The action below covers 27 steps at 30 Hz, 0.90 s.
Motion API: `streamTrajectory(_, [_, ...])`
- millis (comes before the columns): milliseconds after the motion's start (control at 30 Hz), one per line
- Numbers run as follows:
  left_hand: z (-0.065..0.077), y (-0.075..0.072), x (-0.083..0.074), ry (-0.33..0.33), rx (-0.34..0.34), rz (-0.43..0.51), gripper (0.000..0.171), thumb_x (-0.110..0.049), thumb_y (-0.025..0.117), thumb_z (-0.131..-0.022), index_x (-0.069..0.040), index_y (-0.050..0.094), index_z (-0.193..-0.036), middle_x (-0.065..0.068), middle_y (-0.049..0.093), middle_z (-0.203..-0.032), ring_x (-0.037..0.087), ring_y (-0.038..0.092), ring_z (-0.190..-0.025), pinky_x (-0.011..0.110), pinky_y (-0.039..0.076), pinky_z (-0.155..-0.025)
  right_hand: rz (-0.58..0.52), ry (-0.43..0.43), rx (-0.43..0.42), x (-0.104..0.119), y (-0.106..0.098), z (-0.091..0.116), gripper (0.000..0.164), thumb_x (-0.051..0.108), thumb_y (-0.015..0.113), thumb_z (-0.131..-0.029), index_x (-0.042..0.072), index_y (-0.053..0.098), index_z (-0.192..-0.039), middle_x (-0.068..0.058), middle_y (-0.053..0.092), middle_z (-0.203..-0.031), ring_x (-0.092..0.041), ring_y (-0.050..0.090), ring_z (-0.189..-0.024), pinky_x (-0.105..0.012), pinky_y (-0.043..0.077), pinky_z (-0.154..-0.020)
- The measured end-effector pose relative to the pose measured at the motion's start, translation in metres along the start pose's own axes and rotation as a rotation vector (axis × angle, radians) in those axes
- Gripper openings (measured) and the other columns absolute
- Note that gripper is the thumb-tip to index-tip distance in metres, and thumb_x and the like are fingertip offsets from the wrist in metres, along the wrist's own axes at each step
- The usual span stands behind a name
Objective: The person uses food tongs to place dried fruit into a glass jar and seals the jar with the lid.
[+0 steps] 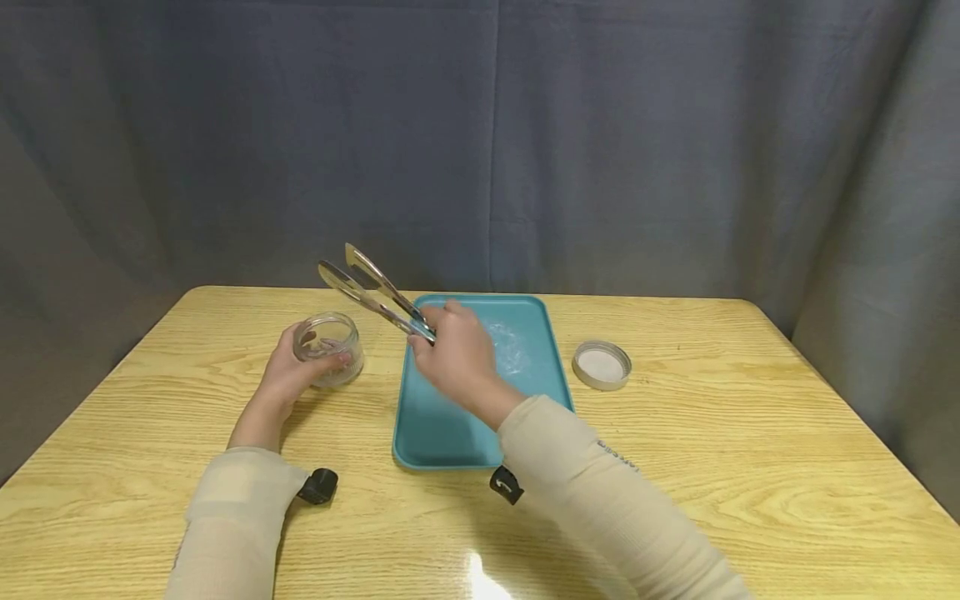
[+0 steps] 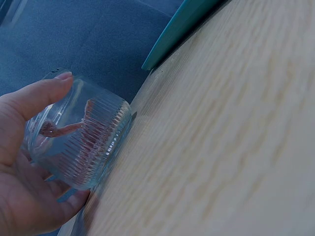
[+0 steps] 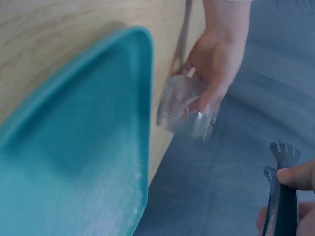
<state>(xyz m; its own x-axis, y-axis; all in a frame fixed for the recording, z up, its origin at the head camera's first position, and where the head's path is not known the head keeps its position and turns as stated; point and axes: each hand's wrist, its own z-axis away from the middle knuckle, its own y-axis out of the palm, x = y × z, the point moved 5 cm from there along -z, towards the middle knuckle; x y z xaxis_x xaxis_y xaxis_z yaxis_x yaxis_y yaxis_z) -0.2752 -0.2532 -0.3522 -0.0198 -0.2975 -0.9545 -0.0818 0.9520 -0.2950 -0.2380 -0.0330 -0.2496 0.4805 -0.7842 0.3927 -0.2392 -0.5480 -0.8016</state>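
Observation:
My left hand [image 1: 285, 372] holds a clear glass jar [image 1: 347, 335] upright on the wooden table, thumb and fingers curled round its sides. In the left wrist view, the ribbed jar [image 2: 101, 130] has no lid on, and some reddish-brown pieces [image 2: 66, 129] lie inside; their kind cannot be told. Above the tray, my right hand [image 1: 463, 354] grips metal tongs [image 1: 386, 310]. The arms of the tongs stand apart at the tips with nothing between them. They point up and left, over and beyond the jar. The right wrist view shows only part of the tongs [image 3: 280, 201].
A teal tray [image 1: 438, 437] lies mid-table, with whitish marks [image 1: 510, 350] on its surface. To its right lies a round lid [image 1: 602, 367] with its inner side up. A grey curtain [image 1: 480, 150] hangs behind the table's far edge.

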Motion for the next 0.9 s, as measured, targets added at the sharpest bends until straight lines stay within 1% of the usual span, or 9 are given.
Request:
streamTrajectory(167, [0.001, -0.001, -0.003, 0.003, 0.012, 0.009, 0.098, -0.028, 0.072, -0.071, -0.008, 0.004, -0.138, 0.019, 0.014, -0.138, 0.038, 0.024, -0.120, 0.048, 0.024, -0.094, -0.069, 0.030, -0.043, -0.010, -0.014, -0.003, 0.034, 0.020, 0.062, -0.079, 0.008, 0.059, -0.110, -0.004, 0.047, -0.078, -0.014, 0.043, -0.062, -0.025, 0.037, -0.050])
streamTrajectory(233, [-0.002, -0.002, 0.003, -0.001, 0.010, 0.010, 0.102, -0.033, 0.073, -0.068, -0.009, 0.004, -0.138, 0.017, 0.014, -0.138, 0.037, 0.024, -0.120, 0.047, 0.024, -0.095, -0.094, 0.051, -0.060, -0.014, -0.019, -0.003, 0.035, 0.020, 0.063, -0.078, 0.006, 0.059, -0.111, -0.005, 0.048, -0.078, -0.015, 0.042, -0.062, -0.025, 0.037, -0.050])
streamTrajectory(333, [-0.003, -0.002, 0.005, -0.013, 0.006, 0.010, 0.102, -0.034, 0.073, -0.068, -0.010, 0.004, -0.139, 0.015, 0.015, -0.138, 0.035, 0.024, -0.120, 0.047, 0.023, -0.095, -0.138, 0.082, -0.084, -0.023, -0.029, -0.004, 0.036, 0.019, 0.064, -0.078, 0.004, 0.058, -0.111, -0.008, 0.049, -0.080, -0.016, 0.042, -0.064, -0.027, 0.037, -0.052])
streamTrajectory(400, [-0.003, -0.002, 0.006, -0.017, 0.000, 0.015, 0.102, -0.033, 0.073, -0.067, -0.011, 0.005, -0.139, 0.014, 0.015, -0.138, 0.034, 0.024, -0.120, 0.046, 0.024, -0.095, -0.139, 0.120, -0.094, -0.030, -0.036, -0.004, 0.037, 0.020, 0.064, -0.078, 0.005, 0.057, -0.112, -0.009, 0.049, -0.081, -0.017, 0.042, -0.065, -0.028, 0.037, -0.053])
streamTrajectory(500, [-0.001, 0.000, 0.002, -0.017, 0.001, 0.012, 0.099, -0.029, 0.072, -0.070, -0.010, 0.004, -0.139, 0.015, 0.015, -0.138, 0.034, 0.024, -0.121, 0.046, 0.024, -0.095, -0.115, 0.169, -0.105, -0.042, -0.048, -0.003, 0.038, 0.023, 0.064, -0.078, 0.007, 0.058, -0.112, -0.009, 0.050, -0.082, -0.018, 0.043, -0.066, -0.031, 0.037, -0.054])
streamTrajectory(600, [0.000, 0.000, -0.001, -0.002, 0.002, 0.007, 0.099, -0.029, 0.072, -0.070, -0.009, 0.004, -0.138, 0.016, 0.015, -0.138, 0.036, 0.023, -0.121, 0.047, 0.024, -0.095, -0.083, 0.206, -0.124, -0.054, -0.060, -0.003, 0.036, 0.025, 0.065, -0.077, 0.010, 0.060, -0.109, -0.008, 0.050, -0.081, -0.019, 0.045, -0.067, -0.033, 0.037, -0.054])
streamTrajectory(667, [0.000, 0.000, -0.002, 0.007, 0.009, 0.003, 0.099, -0.029, 0.072, -0.070, -0.008, 0.003, -0.138, 0.017, 0.014, -0.138, 0.038, 0.022, -0.121, 0.048, 0.023, -0.094, -0.086, 0.224, -0.135, -0.062, -0.068, -0.002, 0.036, 0.025, 0.064, -0.077, 0.010, 0.060, -0.109, -0.007, 0.050, -0.082, -0.020, 0.045, -0.067, -0.034, 0.037, -0.054])
streamTrajectory(900, [0.001, 0.000, -0.003, 0.001, 0.012, 0.005, 0.099, -0.030, 0.072, -0.070, -0.010, 0.002, -0.139, 0.016, 0.013, -0.139, 0.038, 0.021, -0.121, 0.048, 0.024, -0.095, -0.102, 0.303, -0.182, -0.094, -0.094, 0.003, 0.037, 0.025, 0.063, -0.077, 0.007, 0.059, -0.109, -0.010, 0.048, -0.083, -0.023, 0.044, -0.069, -0.034, 0.034, -0.056])
